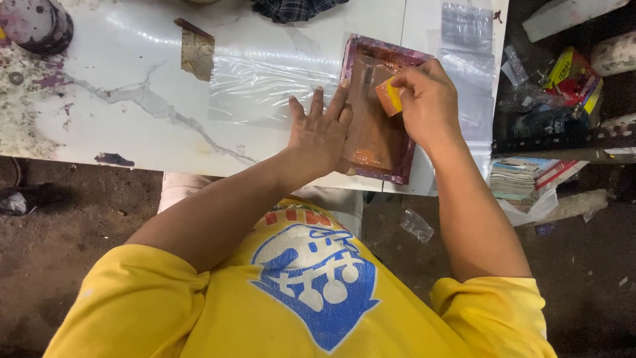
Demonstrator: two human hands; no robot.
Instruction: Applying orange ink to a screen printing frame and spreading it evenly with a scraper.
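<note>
A small rectangular printing screen with a purple-stained frame (404, 166) lies on the white marble-patterned table (132, 126). My left hand (321, 132) presses flat on the frame's left edge, fingers spread. My right hand (427, 99) grips a small yellow and orange block (389, 96) and holds it against the orange-stained mesh inside the frame. A clear plastic sheet (265, 86) lies on the table just left of the frame, partly under it.
More clear plastic bags (467, 40) lie to the right of the frame. A torn brown tape piece (197, 53) sticks to the table. A stained round object (36, 25) sits far left. Cluttered packets (573, 76) and a paper stack (513, 179) are at right.
</note>
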